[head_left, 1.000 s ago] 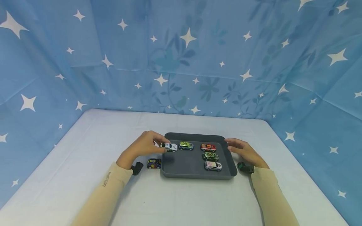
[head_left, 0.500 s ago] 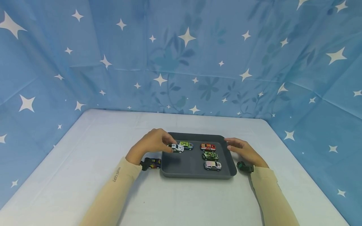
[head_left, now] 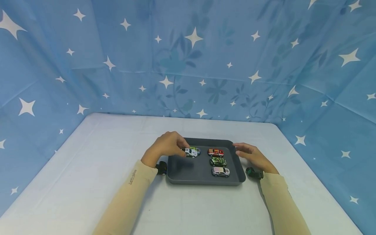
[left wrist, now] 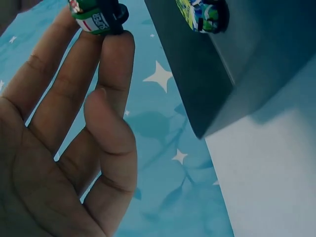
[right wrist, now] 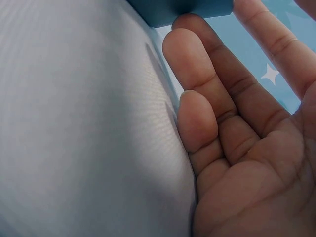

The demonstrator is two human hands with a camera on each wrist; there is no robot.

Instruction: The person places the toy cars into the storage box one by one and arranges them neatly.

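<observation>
My left hand (head_left: 168, 144) pinches a white toy car (head_left: 192, 153) above the left half of a grey tray (head_left: 188, 176). In the left wrist view the green and white end of that toy car (left wrist: 95, 19) shows at the fingertips. Just behind it, a yellow-green toy car (head_left: 198, 150) in the tray is partly hidden. My right hand (head_left: 254, 156) lies at the tray's right rim with relaxed fingers. In the right wrist view, fingertips (right wrist: 190, 22) touch or nearly touch the tray's outer wall (right wrist: 197, 9).
Inside the tray on the right stand a red-orange toy car (head_left: 215, 152), a green one (head_left: 218, 162) and a white-pink one (head_left: 220, 171). A dark toy car (head_left: 163, 168) sits outside the tray's left wall, mostly behind my left wrist. A star-patterned blue curtain (head_left: 132, 98) rises behind the table.
My left hand has moved right with the white toy car, from the tray's left edge to in front of the yellow-green one. The left wrist now covers most of the dark toy car. My right hand has stayed put.
</observation>
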